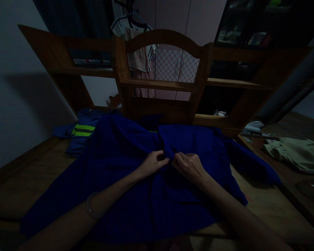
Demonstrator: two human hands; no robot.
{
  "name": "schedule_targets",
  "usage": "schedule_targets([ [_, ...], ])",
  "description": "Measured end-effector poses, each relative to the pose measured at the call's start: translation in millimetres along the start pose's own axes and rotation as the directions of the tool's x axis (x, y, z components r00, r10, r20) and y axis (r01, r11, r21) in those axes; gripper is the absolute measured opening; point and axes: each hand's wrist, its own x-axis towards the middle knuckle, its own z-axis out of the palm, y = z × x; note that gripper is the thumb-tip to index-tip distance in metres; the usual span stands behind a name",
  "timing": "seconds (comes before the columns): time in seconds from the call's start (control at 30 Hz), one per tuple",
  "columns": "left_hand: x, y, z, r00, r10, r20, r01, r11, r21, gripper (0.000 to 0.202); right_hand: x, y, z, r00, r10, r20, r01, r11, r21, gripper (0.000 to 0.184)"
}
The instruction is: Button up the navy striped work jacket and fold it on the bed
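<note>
A dark blue jacket (115,150) lies spread over the wooden bed boards, one sleeve reaching to the right. At the middle of its front, my left hand (154,162) pinches a fold of the cloth between thumb and fingers. Close beside it, my right hand (188,164) is closed on the same front edge, knuckles up. The two hands nearly meet. Whether a button or other fastener lies between the fingertips is hidden.
Folded blue clothing with a yellow-green band (83,130) lies at the left. Behind the jacket stands a wooden headboard (162,83) with shelves. Light-coloured cloth (295,153) sits at the right. Clothes (137,45) hang beyond the headboard.
</note>
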Motion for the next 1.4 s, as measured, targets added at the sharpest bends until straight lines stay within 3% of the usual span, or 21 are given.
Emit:
schedule_targets([
  [0.27, 2, -5, -1.7, 0.998, -0.016, 0.066, 0.022, 0.995, -0.093, 0.028, -2, 22, -20, 0.970, 0.226, -0.088, -0.225, 0.974, 0.015, 0.021],
  [0.77, 0, -6, -0.9, 0.993, -0.116, 0.014, 0.117, 0.992, -0.037, 0.041, 0, 14, -19, 0.974, 0.217, 0.066, -0.224, 0.968, 0.112, 0.016],
  [1.13, 6, -18, -2.5, 0.999, -0.054, 0.004, 0.053, 0.996, 0.067, 0.052, -2, 16, -9, 0.976, 0.212, 0.049, -0.218, 0.956, 0.195, 0.027],
  [1.4, 17, -21, -6.0, 0.994, -0.081, 0.079, 0.074, 0.993, 0.087, 0.056, 8, 5, -10, 0.971, 0.239, -0.015, -0.224, 0.926, 0.303, 0.038],
])
